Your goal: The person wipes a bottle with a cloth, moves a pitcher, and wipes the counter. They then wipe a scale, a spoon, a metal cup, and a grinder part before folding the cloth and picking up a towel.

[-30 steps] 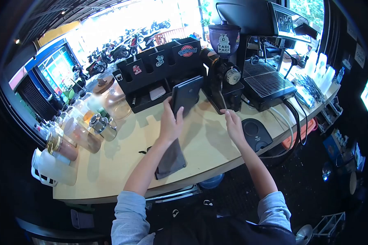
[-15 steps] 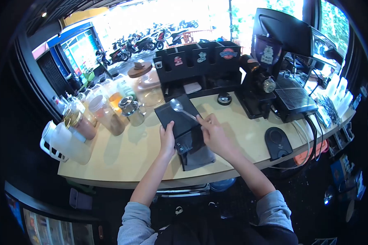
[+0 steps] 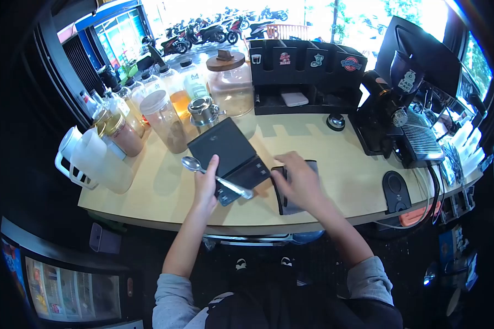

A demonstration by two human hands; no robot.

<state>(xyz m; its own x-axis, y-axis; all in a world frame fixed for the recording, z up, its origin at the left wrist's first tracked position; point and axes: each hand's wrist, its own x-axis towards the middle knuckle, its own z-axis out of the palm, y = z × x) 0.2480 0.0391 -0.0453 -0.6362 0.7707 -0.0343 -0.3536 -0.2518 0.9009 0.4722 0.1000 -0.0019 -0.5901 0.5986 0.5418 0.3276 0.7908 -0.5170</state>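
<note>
My left hand [image 3: 205,189] is closed on the near left edge of a black digital coffee scale [image 3: 220,145], tilted above the counter, and also keeps a metal spoon [image 3: 233,187] against it. The spoon's bowl sticks out left of my thumb and its handle crosses the scale's front panel. To the right, my right hand [image 3: 302,183] is bare, with thumb and index finger apart. It hovers over or touches a folded dark grey cloth [image 3: 295,205] on a black mat; contact is hard to make out.
Left on the wooden counter [image 3: 159,205] stand plastic pitchers [image 3: 101,159], jars, several bottles and a metal drip filter [image 3: 203,111]. A black organizer [image 3: 307,77] stands behind. Right are a grinder [image 3: 387,98], a slatted machine top [image 3: 422,137] and a black tamping mat [image 3: 396,192].
The spoon has passed from my right hand to my left. The scale has been shifted left, off the cloth, and my right hand has moved down over the cloth.
</note>
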